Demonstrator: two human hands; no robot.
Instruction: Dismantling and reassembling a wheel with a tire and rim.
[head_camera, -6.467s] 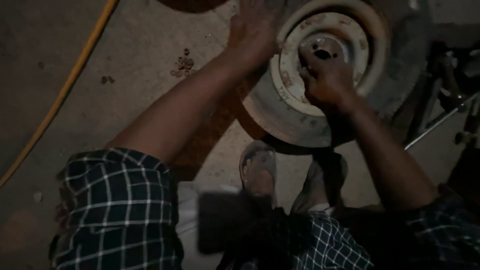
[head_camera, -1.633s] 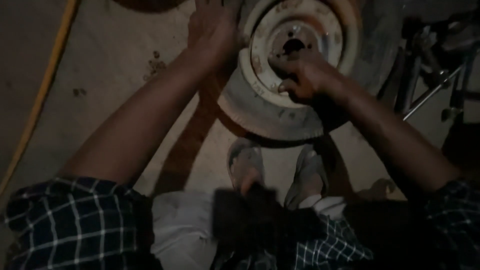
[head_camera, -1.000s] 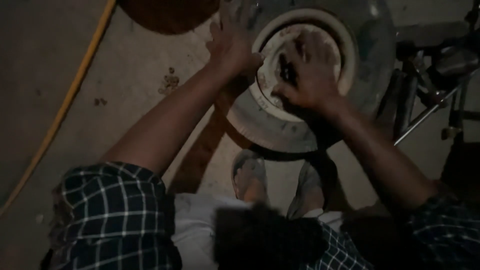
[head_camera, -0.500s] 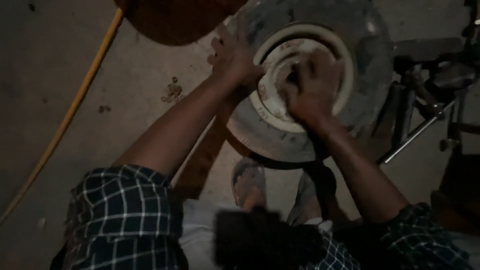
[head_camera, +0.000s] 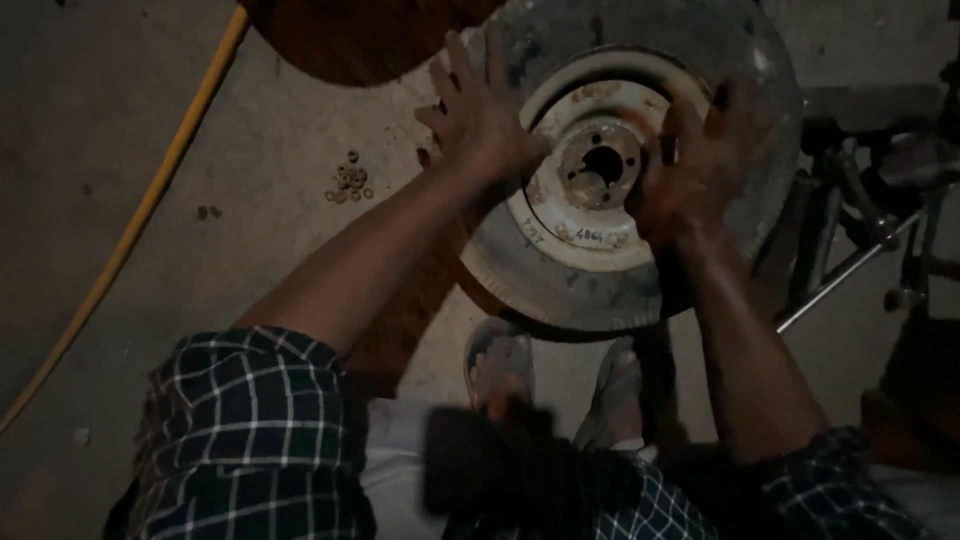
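I see the small wheel (head_camera: 620, 170) lying on the concrete floor (head_camera: 250, 250) just ahead of the sandalled feet (head_camera: 500, 360). My left hand (head_camera: 480, 115) lies flat and spread on the tyre's left side. My right hand (head_camera: 705, 165) presses the right side, fingers apparently loose, though the dim light blurs them. A yellow hose (head_camera: 140, 220) and small washers (head_camera: 348, 182) lie to the left.

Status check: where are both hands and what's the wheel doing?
Left hand flat on the tyre's left side, right hand on the rim's right edge, both open. Wheel on the floor. Loose nuts lie apart, left.
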